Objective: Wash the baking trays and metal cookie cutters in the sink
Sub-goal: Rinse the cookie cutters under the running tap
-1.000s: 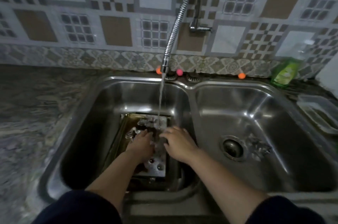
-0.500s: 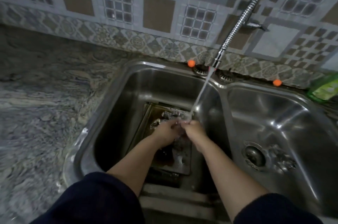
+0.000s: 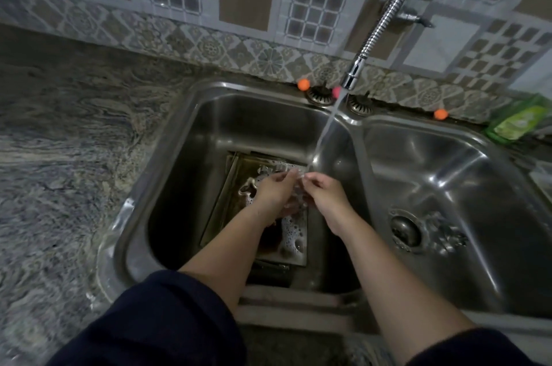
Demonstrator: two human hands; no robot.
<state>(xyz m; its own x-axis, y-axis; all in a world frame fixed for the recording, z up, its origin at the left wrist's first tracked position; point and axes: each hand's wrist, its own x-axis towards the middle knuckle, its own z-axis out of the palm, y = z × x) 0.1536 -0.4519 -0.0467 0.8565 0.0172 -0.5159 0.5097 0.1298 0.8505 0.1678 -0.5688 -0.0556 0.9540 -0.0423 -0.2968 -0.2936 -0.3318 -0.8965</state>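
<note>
In the left basin (image 3: 185,156) lies a baking tray (image 3: 294,246) with soapy water in it. A metal cookie cutter (image 3: 248,188) rests on the tray just left of my left hand (image 3: 274,190). My left hand and my right hand (image 3: 325,190) meet over the tray under the running water (image 3: 324,138). Their fingertips pinch a small shiny cookie cutter (image 3: 297,193) between them, and the hands hide most of it. The flexible tap nozzle (image 3: 351,78) hangs above the divider between the basins.
The right basin (image 3: 478,276) has a drain (image 3: 404,228) and another metal cutter (image 3: 448,238) beside it. A green soap bottle (image 3: 516,120) stands at the back right. Stone counter (image 3: 65,156) stretches to the left. Small orange balls (image 3: 303,84) sit on the sink's back rim.
Both hands have risen from the tray and come together under the stream. The view has swung to the left.
</note>
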